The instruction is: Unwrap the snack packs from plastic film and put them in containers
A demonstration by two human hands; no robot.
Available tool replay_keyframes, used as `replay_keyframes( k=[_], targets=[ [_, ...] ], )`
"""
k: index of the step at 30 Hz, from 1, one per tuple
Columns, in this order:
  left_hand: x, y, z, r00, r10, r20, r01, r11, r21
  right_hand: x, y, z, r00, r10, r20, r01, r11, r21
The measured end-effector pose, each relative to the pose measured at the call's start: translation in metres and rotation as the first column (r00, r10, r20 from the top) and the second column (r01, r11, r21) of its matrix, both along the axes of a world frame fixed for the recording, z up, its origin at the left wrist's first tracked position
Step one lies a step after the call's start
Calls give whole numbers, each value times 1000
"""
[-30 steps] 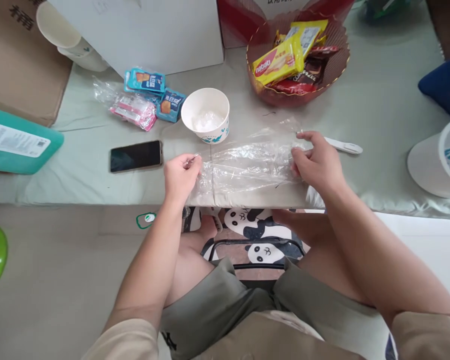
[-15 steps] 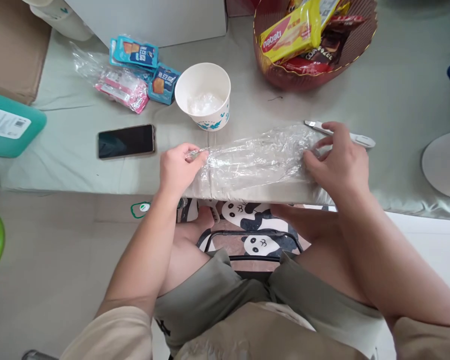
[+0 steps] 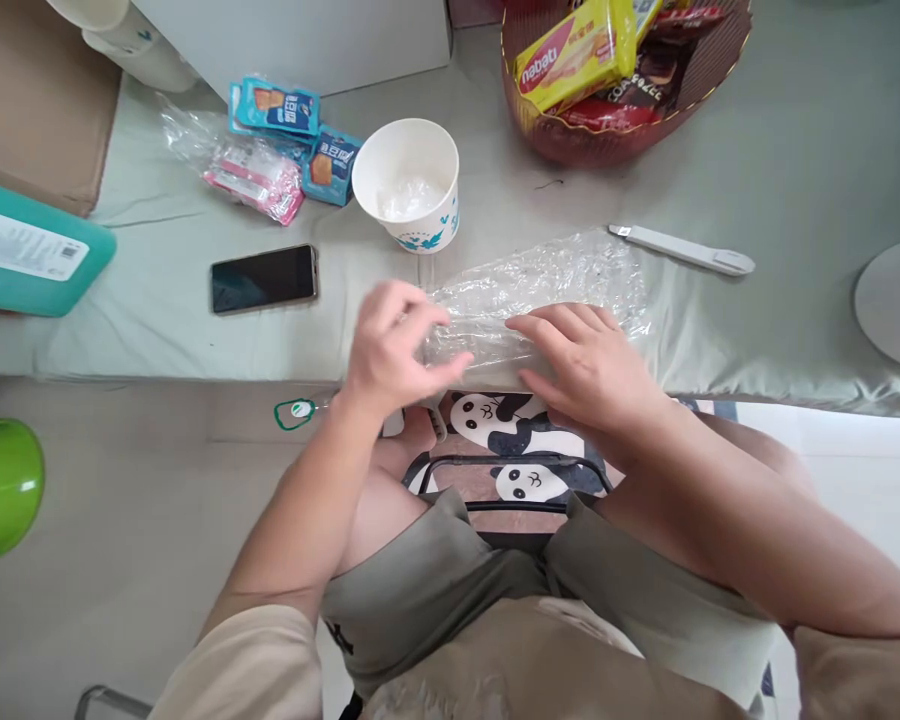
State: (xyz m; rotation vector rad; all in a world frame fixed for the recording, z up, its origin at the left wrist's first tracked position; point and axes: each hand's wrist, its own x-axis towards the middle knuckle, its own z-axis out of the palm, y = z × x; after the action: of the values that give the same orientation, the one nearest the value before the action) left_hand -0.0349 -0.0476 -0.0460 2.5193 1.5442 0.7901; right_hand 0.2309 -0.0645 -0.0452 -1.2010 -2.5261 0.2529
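Grey-green, the cloth-covered table (image 3: 787,150) is carrying everything I'm watching from here. Along its near edge the clear plastic (image 3: 607,275) is lying stretched out sideways, under and between the two hands. I'm judging the spreading to be mostly done, since it's lying broad and low; creases are running all across it, so I'm counting the smoothing as unfinished. The right hand (image 3: 589,355) is reaching over its middle, fingers loosely extended and thumb apart, seemingly resting there without a grip. The left hand (image 3: 403,345) is hanging half-curled at the other end, thumb and fingers parted, and I'm seeing nothing held. The paper cup (image 3: 424,238) is standing upright just beyond, apart from the sheet, and is already holding some crumpled clear plastic (image 3: 411,200). The white cutter (image 3: 686,250) is lying beside the far right corner, out of both hands.

As for what I'm missing: the snack bowl (image 3: 570,145) is being cut off at the top, the hands are covering part of the sheet, and I'm not making out whether it's a bag or a single layer. Blur is hiding whether the left fingertips are touching it.
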Motion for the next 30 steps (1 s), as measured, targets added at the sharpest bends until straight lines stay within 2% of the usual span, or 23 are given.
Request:
replay_keyframes(
  k=[2,5,8,14,18,21,24,26,30],
  targets=[
    [13,-11,7,976,-172,-133,151,976,-155,2,2,-1,999,-5,50,8,999,-50],
    [21,-22,14,920,-304,-248,196,904,-380,5,2,0,994,14,105,-3,994,-108],
    [18,-25,17,904,-325,-278,169,868,-466,6,0,1,988,31,151,-13,993,-115],
    [23,-31,20,918,-295,-267,130,856,-500,2,-1,0,981,15,192,7,993,-115],
    [49,-50,21,918,-295,-263,150,876,-459,2,-2,-4,986,7,164,8,996,-92],
    [71,-66,15,944,-245,-222,167,932,-321,3,-3,-9,991,-17,132,25,998,-59],
    [90,-82,5,988,-114,-104,101,987,-121,4,-4,-11,994,-22,111,27,998,-49],
    [101,-94,-3,1000,-31,-6,30,999,-11,5,-5,-10,994,-11,108,18,998,-58],
    [129,-127,-19,986,17,165,-31,996,79,5,-4,-7,991,0,136,12,996,-85]
  ],
)
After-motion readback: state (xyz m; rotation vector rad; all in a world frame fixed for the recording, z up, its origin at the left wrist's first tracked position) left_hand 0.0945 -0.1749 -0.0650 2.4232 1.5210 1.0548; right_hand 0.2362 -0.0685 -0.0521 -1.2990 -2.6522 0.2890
